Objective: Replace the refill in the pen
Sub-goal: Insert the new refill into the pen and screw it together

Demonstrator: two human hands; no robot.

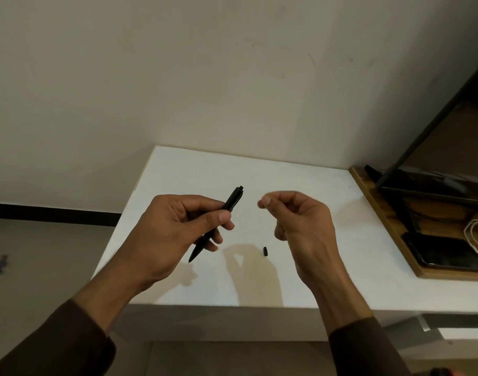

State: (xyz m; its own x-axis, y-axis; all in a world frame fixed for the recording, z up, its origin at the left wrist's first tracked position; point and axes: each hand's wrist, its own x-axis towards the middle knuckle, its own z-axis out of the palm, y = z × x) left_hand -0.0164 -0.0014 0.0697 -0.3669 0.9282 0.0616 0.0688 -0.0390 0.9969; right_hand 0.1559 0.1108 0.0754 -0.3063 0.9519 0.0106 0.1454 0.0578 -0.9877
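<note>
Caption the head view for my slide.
Left hand grips black pen above white table; right hand empty.

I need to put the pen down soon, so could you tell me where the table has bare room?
Bare: the white table behind both hands, and its front right. Crowded: around the small black piece between the hands.

no readable text anywhere, pen (228, 208) barrel showed no legible brand, phone (444, 252) screen was dark, no labels, no numbers
</note>
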